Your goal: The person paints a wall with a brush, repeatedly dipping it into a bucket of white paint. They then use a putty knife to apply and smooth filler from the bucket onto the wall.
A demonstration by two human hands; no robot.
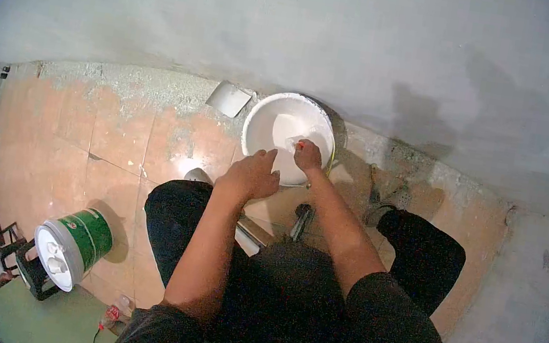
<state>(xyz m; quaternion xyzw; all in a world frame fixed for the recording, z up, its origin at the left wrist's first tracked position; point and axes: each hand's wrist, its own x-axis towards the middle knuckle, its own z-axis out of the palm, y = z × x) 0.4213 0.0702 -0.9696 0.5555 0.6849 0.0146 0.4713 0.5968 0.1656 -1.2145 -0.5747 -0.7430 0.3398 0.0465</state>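
A round white bucket (pixel 247 128) stands on the floor against the wall, its inside coated with white paste. My right hand (pixel 307 156) is closed in a fist over the bucket's right side. A reddish spot shows at its fingers, and a whitish piece lies just in front; I cannot tell what it grips. At the near left rim is my left hand (pixel 254 175), palm down, with thumb and forefinger apart and pointing into the bucket. The other left fingers are hidden. Left of the bucket, a flat grey metal plate (pixel 229 99) leans by the wall's foot.
A green-and-white pail (pixel 86 236) with a white top stands at lower left, near a green surface (pixel 36 317) and a bottle (pixel 117 310). Long tools (pixel 255 232) lie between my knees. The grey wall (pixel 296 26) closes off the front; orange tiles (pixel 118 148) cover the floor.
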